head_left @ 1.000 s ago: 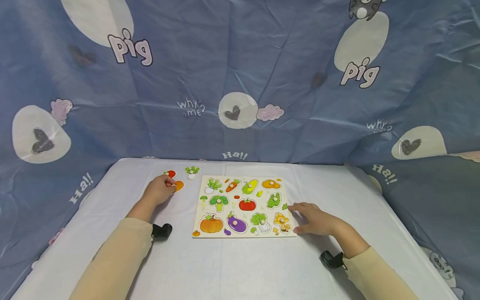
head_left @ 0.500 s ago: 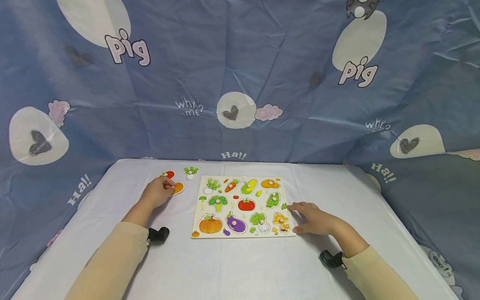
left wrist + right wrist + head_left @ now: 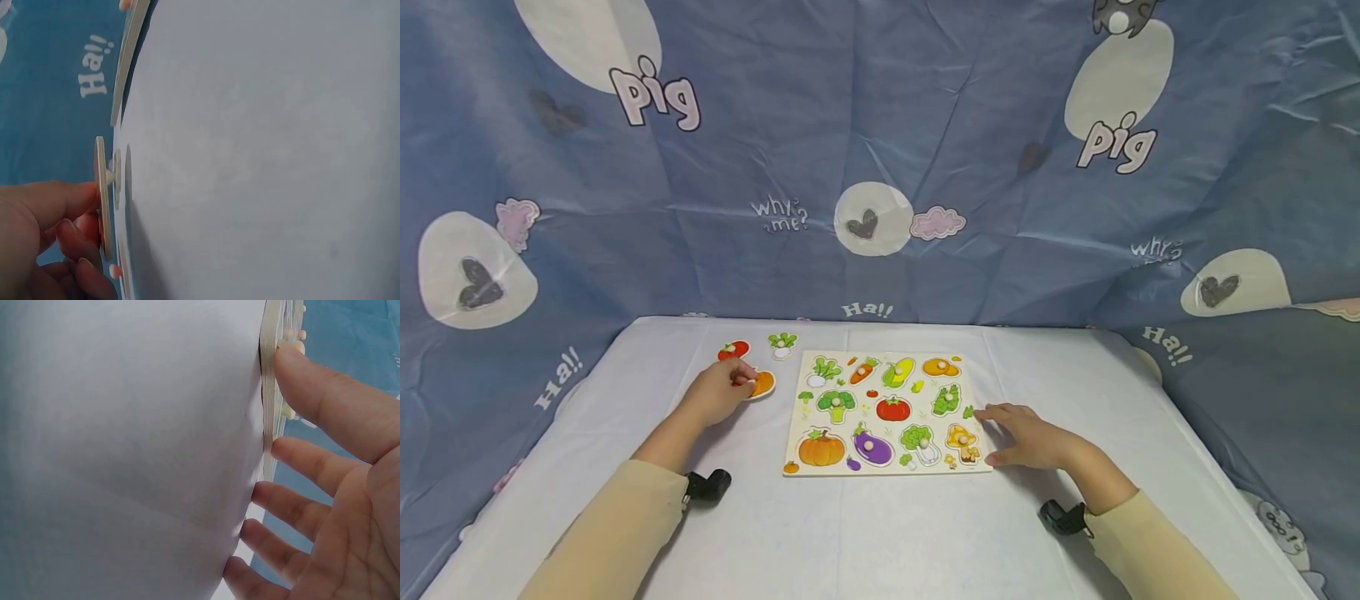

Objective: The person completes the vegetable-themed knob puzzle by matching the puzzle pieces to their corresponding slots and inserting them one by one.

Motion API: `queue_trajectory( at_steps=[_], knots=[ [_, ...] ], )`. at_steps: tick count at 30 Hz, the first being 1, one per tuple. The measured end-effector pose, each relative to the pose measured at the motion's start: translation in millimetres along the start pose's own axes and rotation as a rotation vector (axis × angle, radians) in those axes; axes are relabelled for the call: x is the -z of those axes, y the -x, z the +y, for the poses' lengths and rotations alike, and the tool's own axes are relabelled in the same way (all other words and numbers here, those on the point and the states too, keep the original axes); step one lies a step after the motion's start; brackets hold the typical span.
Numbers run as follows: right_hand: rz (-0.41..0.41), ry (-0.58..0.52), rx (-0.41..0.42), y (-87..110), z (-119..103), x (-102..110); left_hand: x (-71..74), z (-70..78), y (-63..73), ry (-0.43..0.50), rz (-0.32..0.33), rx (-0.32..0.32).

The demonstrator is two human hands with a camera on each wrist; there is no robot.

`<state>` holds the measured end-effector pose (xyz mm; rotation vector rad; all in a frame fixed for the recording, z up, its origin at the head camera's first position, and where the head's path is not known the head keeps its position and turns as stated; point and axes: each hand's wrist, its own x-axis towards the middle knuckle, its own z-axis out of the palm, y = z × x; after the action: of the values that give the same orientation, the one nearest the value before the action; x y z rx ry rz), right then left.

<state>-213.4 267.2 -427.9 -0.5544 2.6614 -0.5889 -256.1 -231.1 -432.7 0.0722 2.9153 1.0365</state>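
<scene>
My left hand (image 3: 715, 390) pinches an orange puzzle piece (image 3: 764, 384), left of the board. Seen from the left wrist, the piece (image 3: 104, 212) stands edge-on between thumb and fingers, a gap showing between it and the white cloth. The wooden vegetable peg puzzle board (image 3: 798, 421) lies flat in the middle. Its pumpkin, tomato and radish spots show no knobs; the other shapes have knobs. At the board's right edge rests my right hand (image 3: 1030, 437), fingers spread, with thumb and index fingertips (image 3: 279, 447) right at the rim.
A tomato piece (image 3: 733, 350) and a radish piece (image 3: 782, 345) lie on the cloth behind my left hand. The white-covered table (image 3: 880, 542) runs back to a blue printed curtain (image 3: 737, 275).
My left hand and the orange piece have shifted slightly right and toward me, uncovering more of the tomato piece. My right hand and the board stay put.
</scene>
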Motion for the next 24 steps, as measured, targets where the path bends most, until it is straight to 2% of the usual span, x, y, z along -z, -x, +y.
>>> queue_trajectory(
  at_steps=[4,11,17,24],
  knots=[
    [0.001,-0.005,-0.003,0.7,-0.9,0.6,-1.7,7.4,5.5,0.002,-0.022,-0.009],
    [0.000,-0.013,-0.023,1.1,-1.3,-0.7,-5.0,18.5,11.9,0.020,-0.022,-0.050],
    [-0.002,-0.005,-0.024,0.6,-0.5,-1.0,-8.4,24.6,15.2,0.049,-0.065,-0.067],
    [-0.001,0.002,-0.007,-0.2,-0.6,0.5,-12.6,32.7,21.6,0.042,-0.108,-0.123]
  ],
)
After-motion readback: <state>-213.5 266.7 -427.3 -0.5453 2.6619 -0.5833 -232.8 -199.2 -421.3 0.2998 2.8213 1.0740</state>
